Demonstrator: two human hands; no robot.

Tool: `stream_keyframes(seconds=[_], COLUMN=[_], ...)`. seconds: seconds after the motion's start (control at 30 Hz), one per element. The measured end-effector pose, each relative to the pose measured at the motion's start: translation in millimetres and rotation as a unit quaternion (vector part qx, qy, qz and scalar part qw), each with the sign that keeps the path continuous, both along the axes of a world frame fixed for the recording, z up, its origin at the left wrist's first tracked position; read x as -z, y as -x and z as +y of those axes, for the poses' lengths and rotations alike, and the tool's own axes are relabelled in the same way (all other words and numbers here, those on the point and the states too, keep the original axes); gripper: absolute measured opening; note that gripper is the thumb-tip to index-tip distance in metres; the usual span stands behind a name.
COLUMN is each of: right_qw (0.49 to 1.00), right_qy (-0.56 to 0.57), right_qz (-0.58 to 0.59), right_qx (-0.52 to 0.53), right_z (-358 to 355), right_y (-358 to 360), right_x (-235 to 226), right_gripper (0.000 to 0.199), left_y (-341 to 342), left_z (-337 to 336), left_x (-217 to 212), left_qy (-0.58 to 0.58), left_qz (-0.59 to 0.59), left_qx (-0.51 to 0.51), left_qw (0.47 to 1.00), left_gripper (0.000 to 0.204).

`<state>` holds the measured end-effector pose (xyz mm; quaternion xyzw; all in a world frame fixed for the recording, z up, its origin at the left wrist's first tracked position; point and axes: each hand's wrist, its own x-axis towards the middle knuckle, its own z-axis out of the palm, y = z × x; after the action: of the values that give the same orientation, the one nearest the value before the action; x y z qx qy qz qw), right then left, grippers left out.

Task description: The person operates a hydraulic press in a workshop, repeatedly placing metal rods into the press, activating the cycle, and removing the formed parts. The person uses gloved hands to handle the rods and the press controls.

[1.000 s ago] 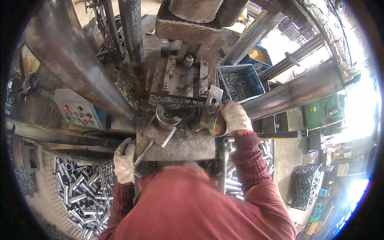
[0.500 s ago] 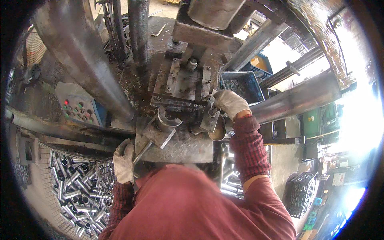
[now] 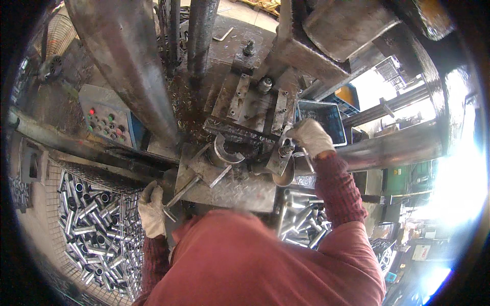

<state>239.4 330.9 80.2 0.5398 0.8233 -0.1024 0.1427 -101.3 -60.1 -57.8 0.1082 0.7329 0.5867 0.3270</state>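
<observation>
My right hand [image 3: 310, 137], in a pale work glove and blurred by motion, curls over a thin metal rod [image 3: 309, 160] that sticks out below it. Next to its fingers stands a metal plate clamp [image 3: 279, 162] with a bolt and nut [image 3: 286, 149]; a curved metal cup [image 3: 285, 174] sits below the plate. My left hand [image 3: 151, 209], gloved too, has loosely bent fingers with nothing visible in them. It is beside the crossbar end of a T-handle [image 3: 182, 192], which runs to a block with a half-ring jaw [image 3: 222, 151] on the steel plate [image 3: 250, 194].
Behind is a press bed with two rails [image 3: 240, 97]. Thick steel columns [image 3: 127, 66] rise left and right. A button panel [image 3: 107, 120] stands left. Wire baskets of cut metal tubes [image 3: 94, 229] lie below left; more tubes [image 3: 306, 217] are below right. A blue bin [image 3: 321, 117] stands behind my right hand.
The view has shifted, so the fixtures appear farther right. My left hand is now apart from the handle, whose crossbar shows. My right hand has shifted over the clamp, and a thin rod shows below it.
</observation>
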Motion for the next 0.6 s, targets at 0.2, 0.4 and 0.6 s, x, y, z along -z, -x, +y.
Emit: stream_keyframes(seconds=[0.2, 0.4, 0.6], right_qw=[0.916, 0.967, 0.907], right_qy=[-0.180, -0.202, -0.265], right_qz=[-0.189, -0.029, -0.111], right_qx=[-0.305, -0.152, -0.308], right_z=[10, 49, 60], right_y=[3, 8, -6], right_x=[-16, 33, 35], right_gripper=[0.018, 0.027, 0.029], left_y=[-1, -1, 3], left_z=[-2, 1, -16], left_x=[11, 0, 3], left_qy=[-0.024, -0.026, 0.030], left_qz=[-0.009, 0.035, 0.066], left_qx=[-0.002, -0.023, -0.030], left_qw=[1.000, 0.999, 0.997], left_gripper=[0.039, 0.041, 0.043])
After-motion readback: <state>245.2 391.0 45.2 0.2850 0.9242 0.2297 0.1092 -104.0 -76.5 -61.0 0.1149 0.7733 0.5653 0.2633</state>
